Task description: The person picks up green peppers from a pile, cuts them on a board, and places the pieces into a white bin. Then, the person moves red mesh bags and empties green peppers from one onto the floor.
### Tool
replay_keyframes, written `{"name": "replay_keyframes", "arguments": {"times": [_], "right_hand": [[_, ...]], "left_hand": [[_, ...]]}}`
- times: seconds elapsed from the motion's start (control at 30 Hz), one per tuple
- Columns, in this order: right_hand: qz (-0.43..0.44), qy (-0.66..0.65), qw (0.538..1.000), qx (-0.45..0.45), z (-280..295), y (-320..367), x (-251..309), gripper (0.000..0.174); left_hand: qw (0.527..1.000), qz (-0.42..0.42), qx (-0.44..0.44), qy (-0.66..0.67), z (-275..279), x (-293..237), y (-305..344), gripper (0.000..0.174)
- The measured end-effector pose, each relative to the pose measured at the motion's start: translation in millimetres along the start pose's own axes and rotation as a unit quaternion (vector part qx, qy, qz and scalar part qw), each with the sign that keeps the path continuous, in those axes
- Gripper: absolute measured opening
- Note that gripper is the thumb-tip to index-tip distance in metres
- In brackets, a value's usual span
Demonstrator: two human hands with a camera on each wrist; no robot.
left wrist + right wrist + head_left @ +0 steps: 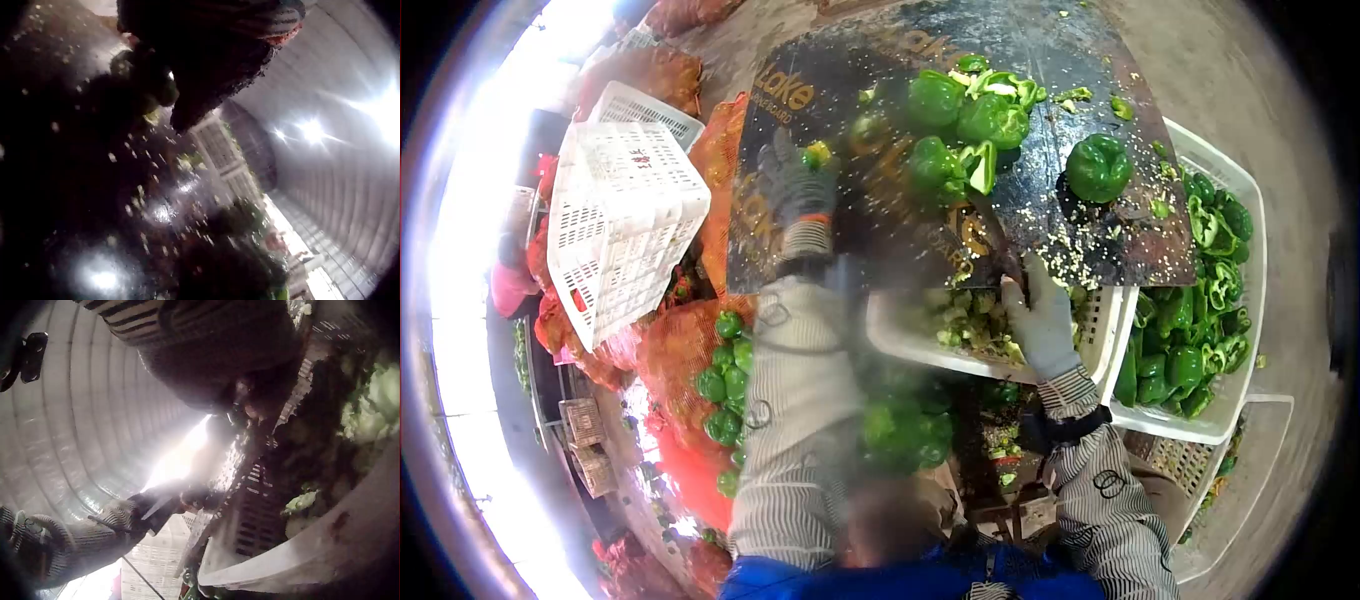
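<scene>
Gloved, my left hand (pixel 802 185) is over the dark board (pixel 800 235), fingers extended, with a green and yellow pepper piece (pixel 816 154) held beside its thumb. My right hand (pixel 1043 325), also gloved, is at the board's near edge, its fingers bent round a dark narrow object (pixel 1004 255) that blends into the board. Whole and cut green peppers (pixel 995 122) lie together towards the far side. A single pepper (pixel 1098 168) stands further right among scattered seeds. Both wrist views are dark; the left hand (pixel 219 56) and right hand (pixel 219 359) appear at their tops.
Below the board's near edge is a white crate (pixel 960 357) of pepper scraps. Another crate (pixel 1248 385) at the right holds cut green peppers. Stacked white crates (pixel 625 215) and red mesh sacks (pixel 685 350) stand at the left. More green peppers (pixel 905 430) lie nearest my body.
</scene>
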State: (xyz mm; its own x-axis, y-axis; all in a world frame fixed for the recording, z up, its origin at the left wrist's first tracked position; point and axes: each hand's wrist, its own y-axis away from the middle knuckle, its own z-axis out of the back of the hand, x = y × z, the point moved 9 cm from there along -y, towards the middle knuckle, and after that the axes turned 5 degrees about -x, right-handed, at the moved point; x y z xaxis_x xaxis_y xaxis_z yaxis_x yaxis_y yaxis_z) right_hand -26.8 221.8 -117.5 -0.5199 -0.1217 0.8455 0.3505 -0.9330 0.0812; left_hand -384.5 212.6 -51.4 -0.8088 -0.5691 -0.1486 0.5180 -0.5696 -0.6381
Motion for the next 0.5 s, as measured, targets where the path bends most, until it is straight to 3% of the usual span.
{"name": "replay_keyframes", "arguments": {"times": [0.03, 0.07, 0.1, 0.17, 0.2, 0.23, 0.27, 0.3, 0.33, 0.37, 0.4, 0.5], "right_hand": [[0.013, 0.009, 1.0, -0.021, 1.3, -2.3, -6.7, 0.05], [-0.003, -0.047, 0.999, -0.027, 4.1, -2.5, -9.9, 0.05], [-0.02, -0.102, 0.994, -0.033, 7.1, -2.1, -12.3, 0.05], [-0.014, -0.087, 0.994, -0.067, 15.3, -2.1, -13.8, 0.05], [-0.005, -0.155, 0.986, -0.058, 21.6, 1.7, 1.8, 0.051], [-0.013, -0.157, 0.986, -0.057, 15.6, 4.6, 0.0, 0.051], [0.011, -0.116, 0.991, -0.065, 11.3, 6.2, 0.4, 0.052], [0.035, -0.074, 0.994, -0.072, 9.8, 8.5, 3.7, 0.053], [0.037, -0.041, 0.997, -0.045, 3.3, 11.3, 11.5, 0.057], [-0.019, -0.088, 0.996, -0.007, -2.7, 14.8, 26.7, 0.06], [0.0, -0.063, 0.998, 0.016, -11.5, 17.4, 34.3, 0.061], [0.011, -0.055, 0.996, 0.068, -27.8, 28.3, 49.4, 0.064]], "left_hand": [[0.999, 0.011, 0.048, -0.012, -20.8, 25.1, -6.8, 0.081], [0.985, 0.047, 0.167, 0.018, -50.3, 54.2, -11.0, 0.086], [0.984, 0.046, 0.17, 0.015, -35.4, 42.7, -16.0, 0.086], [0.956, 0.079, 0.281, 0.034, -18.2, 27.6, -7.3, 0.081], [0.954, 0.078, 0.286, 0.031, -19.7, 29.5, 5.1, 0.081], [0.949, 0.1, 0.273, 0.121, -20.9, 30.6, 19.4, 0.08], [0.935, 0.121, 0.258, 0.213, -18.1, 26.9, 31.2, 0.078], [0.933, 0.119, 0.265, 0.213, -10.4, 14.4, 49.1, 0.078], [0.881, 0.193, 0.257, 0.347, -2.3, 0.3, 75.0, 0.072], [0.806, 0.265, 0.242, 0.471, 5.6, -12.9, 97.9, 0.067], [0.803, 0.267, 0.247, 0.472, 18.1, -25.3, 110.1, 0.067], [0.892, 0.127, 0.304, 0.31, 62.0, -72.0, 126.1, 0.05]]}}
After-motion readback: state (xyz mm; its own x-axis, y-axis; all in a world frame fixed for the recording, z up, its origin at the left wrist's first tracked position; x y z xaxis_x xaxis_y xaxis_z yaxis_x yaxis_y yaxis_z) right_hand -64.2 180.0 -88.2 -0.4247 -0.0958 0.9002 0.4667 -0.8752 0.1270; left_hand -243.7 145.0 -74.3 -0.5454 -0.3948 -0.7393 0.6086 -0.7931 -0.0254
